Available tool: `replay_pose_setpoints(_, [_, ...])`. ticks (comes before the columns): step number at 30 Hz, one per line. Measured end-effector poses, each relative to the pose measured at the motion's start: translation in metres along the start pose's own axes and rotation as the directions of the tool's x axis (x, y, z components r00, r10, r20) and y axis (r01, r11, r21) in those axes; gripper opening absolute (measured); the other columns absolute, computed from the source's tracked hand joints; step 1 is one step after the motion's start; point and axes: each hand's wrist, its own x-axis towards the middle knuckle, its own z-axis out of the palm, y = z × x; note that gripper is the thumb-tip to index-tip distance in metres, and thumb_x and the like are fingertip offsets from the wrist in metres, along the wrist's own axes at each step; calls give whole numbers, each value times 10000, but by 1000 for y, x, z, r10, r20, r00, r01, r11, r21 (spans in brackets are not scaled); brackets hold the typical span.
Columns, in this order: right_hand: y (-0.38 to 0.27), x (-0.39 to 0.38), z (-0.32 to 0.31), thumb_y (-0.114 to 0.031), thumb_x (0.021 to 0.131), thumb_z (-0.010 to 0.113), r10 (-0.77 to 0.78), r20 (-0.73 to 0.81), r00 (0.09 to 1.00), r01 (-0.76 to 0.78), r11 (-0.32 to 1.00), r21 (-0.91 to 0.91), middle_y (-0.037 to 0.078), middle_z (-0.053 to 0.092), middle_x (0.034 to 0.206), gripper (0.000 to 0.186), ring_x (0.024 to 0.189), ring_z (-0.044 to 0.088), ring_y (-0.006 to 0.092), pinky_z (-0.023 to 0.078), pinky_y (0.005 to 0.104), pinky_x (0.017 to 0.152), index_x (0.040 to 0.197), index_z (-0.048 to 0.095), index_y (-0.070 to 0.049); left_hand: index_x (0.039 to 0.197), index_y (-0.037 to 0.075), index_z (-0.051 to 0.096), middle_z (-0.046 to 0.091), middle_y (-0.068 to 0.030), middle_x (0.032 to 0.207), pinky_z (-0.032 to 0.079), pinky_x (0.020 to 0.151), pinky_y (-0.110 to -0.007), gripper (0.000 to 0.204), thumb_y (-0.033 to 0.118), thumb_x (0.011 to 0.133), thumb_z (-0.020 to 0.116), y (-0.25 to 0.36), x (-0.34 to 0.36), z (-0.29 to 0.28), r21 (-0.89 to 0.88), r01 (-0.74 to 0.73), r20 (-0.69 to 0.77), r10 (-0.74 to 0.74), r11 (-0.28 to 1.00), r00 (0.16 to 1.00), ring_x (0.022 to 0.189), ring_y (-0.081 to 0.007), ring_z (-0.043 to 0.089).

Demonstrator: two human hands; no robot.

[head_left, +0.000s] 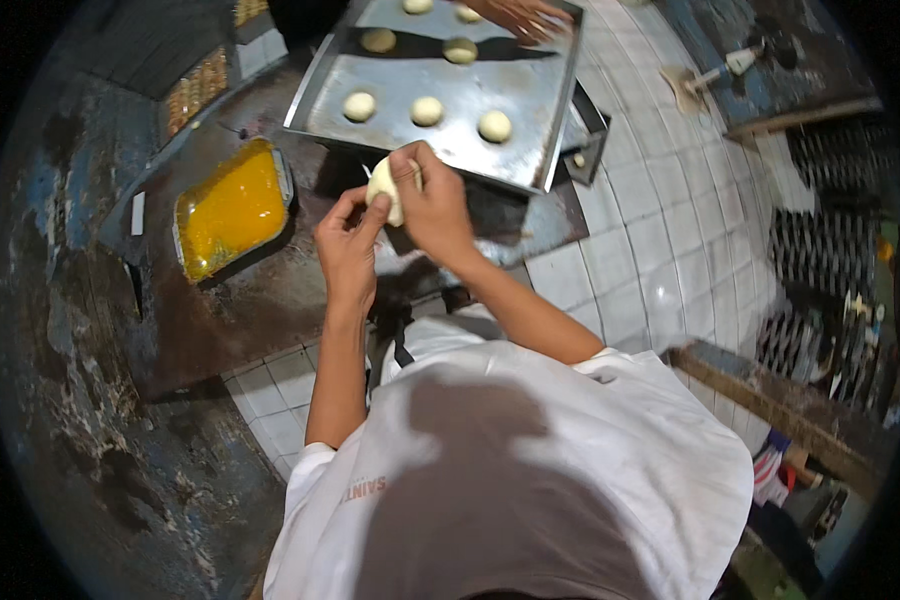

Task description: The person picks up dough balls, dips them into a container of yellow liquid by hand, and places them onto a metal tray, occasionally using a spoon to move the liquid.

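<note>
Between my two hands is a pale piece of dough (383, 186), held in front of the near edge of a metal baking tray (400, 75). My left hand (348, 240) pinches its lower left side with thumb and fingers. From the right, my right hand (435, 205) is closed round the dough, and its fingers partly cover it. Several round dough balls rest on the tray, among them one dough ball (427, 111) near the middle and another dough ball (494, 126) near the front right.
At left a rectangular metal pan (284, 190) holds yellow-orange liquid. A co-worker's hand (525, 17) reaches over the tray's far right. The dark worktable (250, 320) lies below the pan. White tiles (660, 280) extend to the right, with stacked dark metal racks (820, 250) beyond.
</note>
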Motion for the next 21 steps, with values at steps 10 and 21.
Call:
replay_pose_setpoints(10, [204,-101,-85,-196,921,652,-186,150,971,237,667,-706,157,682,995,212,925,647,369,513,471,829,1064,638,-40,1369,-35,510,544,-198,1425,367,1170,-445,480,296,1030,587,-62,-73,-68,-841,309,150,-357,444,922,1351,-313,503])
replay_pose_setpoints(21, [163,-83,-62,-9,782,643,137,380,915,324,310,-894,193,640,978,330,945,635,396,458,478,889,1094,544,-47,1169,56,599,671,-107,1065,537,916,-422,356,387,1047,548,-110,-96,-230,-683,105,-339,-441,723,831,1017,-262,665])
